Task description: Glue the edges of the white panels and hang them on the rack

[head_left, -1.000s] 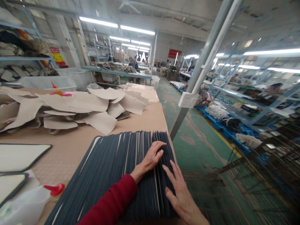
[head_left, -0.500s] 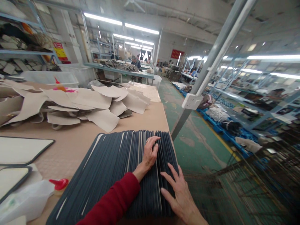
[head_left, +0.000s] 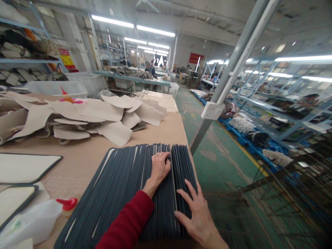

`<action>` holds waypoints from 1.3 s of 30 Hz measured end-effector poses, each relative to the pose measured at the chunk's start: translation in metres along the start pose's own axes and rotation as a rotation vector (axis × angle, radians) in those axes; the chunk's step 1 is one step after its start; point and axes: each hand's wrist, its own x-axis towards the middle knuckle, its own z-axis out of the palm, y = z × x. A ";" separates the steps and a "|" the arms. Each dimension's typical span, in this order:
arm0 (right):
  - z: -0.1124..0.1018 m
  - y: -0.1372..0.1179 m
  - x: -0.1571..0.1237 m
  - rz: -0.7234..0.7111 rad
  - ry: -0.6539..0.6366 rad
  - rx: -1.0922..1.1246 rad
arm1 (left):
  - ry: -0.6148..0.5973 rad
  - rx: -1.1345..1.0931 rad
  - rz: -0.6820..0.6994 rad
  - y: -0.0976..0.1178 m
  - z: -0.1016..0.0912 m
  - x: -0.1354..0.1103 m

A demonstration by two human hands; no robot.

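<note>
A long row of thin panels [head_left: 116, 186] with dark blue edges stands on edge at the front of the table, with pale faces showing in places. My left hand [head_left: 160, 167], below a red sleeve, has its fingers curled and closed on the panel edges right of the row's middle. A narrow gap parts the row just right of those fingers. My right hand [head_left: 198, 214] is open, its fingers spread over the near right end of the row. Whether its palm touches the panels is hidden.
Loose beige sheets [head_left: 101, 114] are heaped across the table [head_left: 166, 131]. At left lie a dark-edged pale panel [head_left: 26, 167], a white plastic bag [head_left: 33, 221] and a red-tipped bottle [head_left: 68, 205]. A metal post [head_left: 220, 90] with a socket box rises beyond the table's right edge.
My left hand has moved slightly left and its fingers have curled in. The gap between the panels is wider at the far side. My right hand has barely moved.
</note>
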 end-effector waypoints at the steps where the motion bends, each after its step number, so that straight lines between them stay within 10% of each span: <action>1: -0.001 -0.001 0.000 0.004 -0.004 0.004 | 0.000 -0.001 0.000 0.000 0.000 0.000; 18: -0.001 -0.004 0.000 0.012 -0.026 0.008 | -0.017 -0.005 -0.013 0.003 -0.001 0.000; 25: -0.004 -0.004 0.002 0.020 -0.052 -0.015 | -0.205 -0.028 0.024 0.005 -0.009 -0.001; 39: 0.018 0.031 0.016 -0.208 0.055 -0.161 | -0.139 0.047 0.068 0.010 -0.003 -0.015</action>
